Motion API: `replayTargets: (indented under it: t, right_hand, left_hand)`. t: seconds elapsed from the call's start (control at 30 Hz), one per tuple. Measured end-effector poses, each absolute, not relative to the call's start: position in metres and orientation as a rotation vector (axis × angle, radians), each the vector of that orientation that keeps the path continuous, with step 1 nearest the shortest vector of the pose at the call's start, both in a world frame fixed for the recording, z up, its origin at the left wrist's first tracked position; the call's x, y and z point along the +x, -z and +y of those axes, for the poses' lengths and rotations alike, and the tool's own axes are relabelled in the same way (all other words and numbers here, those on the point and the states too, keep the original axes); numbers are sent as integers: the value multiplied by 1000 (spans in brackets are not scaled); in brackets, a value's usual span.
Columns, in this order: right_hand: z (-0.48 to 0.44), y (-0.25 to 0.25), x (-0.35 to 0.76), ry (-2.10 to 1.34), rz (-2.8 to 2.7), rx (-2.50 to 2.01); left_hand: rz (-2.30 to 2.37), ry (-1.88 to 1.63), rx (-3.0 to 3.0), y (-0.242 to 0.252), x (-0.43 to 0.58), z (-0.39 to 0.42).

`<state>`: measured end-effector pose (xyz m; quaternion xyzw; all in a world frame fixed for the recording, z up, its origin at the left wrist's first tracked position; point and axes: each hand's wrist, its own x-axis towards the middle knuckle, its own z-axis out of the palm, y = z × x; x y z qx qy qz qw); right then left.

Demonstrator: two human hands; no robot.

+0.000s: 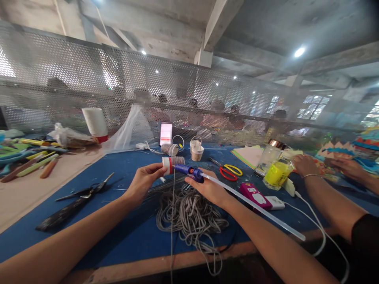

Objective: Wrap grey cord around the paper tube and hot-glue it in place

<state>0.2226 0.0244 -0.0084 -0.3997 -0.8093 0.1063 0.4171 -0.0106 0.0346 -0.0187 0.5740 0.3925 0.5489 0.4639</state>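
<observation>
Left hand (145, 179): fingers pinched on the red rim of a small cord-wrapped cup (174, 162), held on its side above the blue table (118, 173). A cord strand hangs from it.

Right hand (209, 189): closed around a blue glue gun (191, 172), nozzle touching the cup just beside the red rim. A clear glue stick (251, 205) juts from the gun's rear, slanting over the right forearm.

Below both hands: loose heap of grey cord (189, 217) on the table. Black scissors (85, 193) lie left, red-and-yellow scissors (229, 171) behind the gun.

Far right: a co-worker's hand (304, 165) rests by a yellow jar (276, 173).
</observation>
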Motion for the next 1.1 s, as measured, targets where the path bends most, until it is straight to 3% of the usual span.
replayTargets:
  t: [1.1]
  right_hand:
    - [27,14,224,-306,-2017,-986]
  left_hand:
    - [1035,-1368,1450,16,-9,33]
